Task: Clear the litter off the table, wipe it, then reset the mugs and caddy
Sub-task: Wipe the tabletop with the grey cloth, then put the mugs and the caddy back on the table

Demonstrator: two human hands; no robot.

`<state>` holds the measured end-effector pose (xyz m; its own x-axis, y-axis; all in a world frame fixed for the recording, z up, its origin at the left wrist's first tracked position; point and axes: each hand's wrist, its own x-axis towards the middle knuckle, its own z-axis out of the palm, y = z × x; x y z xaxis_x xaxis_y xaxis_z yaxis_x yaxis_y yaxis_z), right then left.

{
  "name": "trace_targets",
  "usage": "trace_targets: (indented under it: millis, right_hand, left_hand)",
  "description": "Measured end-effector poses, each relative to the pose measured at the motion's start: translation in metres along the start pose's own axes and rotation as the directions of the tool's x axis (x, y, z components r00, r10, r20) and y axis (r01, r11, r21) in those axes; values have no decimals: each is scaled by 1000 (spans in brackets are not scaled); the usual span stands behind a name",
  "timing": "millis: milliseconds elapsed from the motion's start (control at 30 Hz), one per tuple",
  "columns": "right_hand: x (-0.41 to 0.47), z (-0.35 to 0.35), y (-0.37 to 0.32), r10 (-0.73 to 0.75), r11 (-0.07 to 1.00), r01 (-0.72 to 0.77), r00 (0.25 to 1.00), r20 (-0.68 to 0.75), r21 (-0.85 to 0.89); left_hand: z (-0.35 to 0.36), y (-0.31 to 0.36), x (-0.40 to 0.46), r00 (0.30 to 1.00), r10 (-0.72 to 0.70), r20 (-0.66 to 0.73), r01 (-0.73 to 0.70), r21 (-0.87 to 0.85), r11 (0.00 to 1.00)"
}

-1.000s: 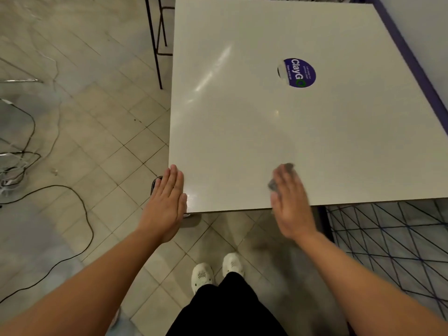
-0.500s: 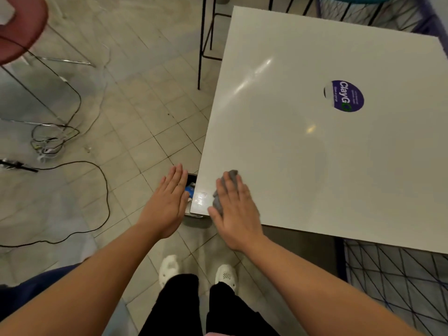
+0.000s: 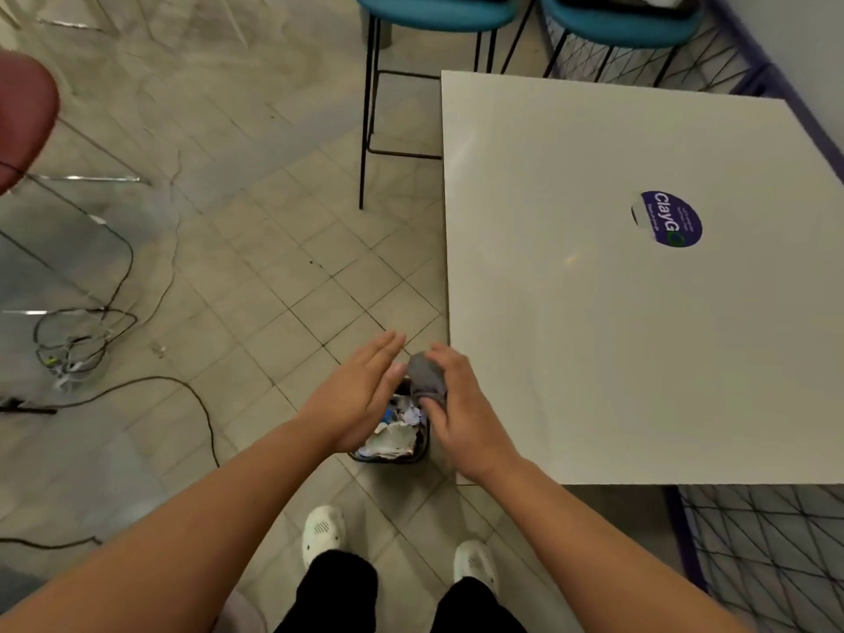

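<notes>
Left hand [image 3: 361,397]: flat and open, fingers straight and together, holding nothing; it hovers over the bin at about 6 o'clock in the view, just beside the cloth.
Right hand [image 3: 461,413]: fingers curled round the cloth, which bunches against the palm side; it hangs off the table's near left corner, above the bin.
Cloth [image 3: 427,374]: small, grey, crumpled into a wad between the two hands. It looks soft, light and limp, so it should fold to any grip; a loose pinch would probably let a corner droop, and a full-hand bunch suits it better.
Bin [image 3: 413,454]: dark, on the floor below the hands, close against the table's edge, holding white and blue crumpled litter. The litter looks like paper, light and easily crushed.
Table [image 3: 639,335]: white square top filling the 3 o'clock side, smooth and glossy, so the cloth would likely slide easily on it. No mugs or caddy are in view.
Sticker [image 3: 669,219]: round, purple, on the top toward 2 o'clock.
Stage: judging by the bare top and the cloth held over the bin, wiping seems about done and crumbs are probably being shaken off; the reset is not yet begun.
Stools [image 3: 438,11]: teal seats at 12 o'clock.
Cables [image 3: 82,340]: on the tiled floor at 9 o'clock.
</notes>
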<state>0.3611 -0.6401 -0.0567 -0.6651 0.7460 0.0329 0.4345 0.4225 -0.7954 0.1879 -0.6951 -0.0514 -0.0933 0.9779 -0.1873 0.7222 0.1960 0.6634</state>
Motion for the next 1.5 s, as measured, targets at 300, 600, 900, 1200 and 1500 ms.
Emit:
trace_targets:
  millis: [300, 600, 900, 1200, 1500]
  right_hand:
    - [51, 0, -56, 161, 975, -128, 972, -174, 183]
    - [102, -35, -33, 104, 990, -113, 989, -106, -82]
    - [201, -39, -12, 110, 962, -151, 976, -187, -225]
    - [349, -29, -11, 276, 899, -374, 888, -368, -228]
    - [482, -41, -38, 332, 874, -453, 821, -465, -175]
  left_hand:
    - [-60, 8, 50, 988, -59, 144, 123, -492, 862]
    - [-88, 6, 102, 1000, -18, 7, 20, -309, 951]
    - [-142, -21, 207, 998, 61, 28, -51, -275, 960]
    - [-245, -69, 363, 956, 240, 171, -225, -105, 969]
    - [-343, -89, 485, 924, 337, 181, -332, -59, 942]
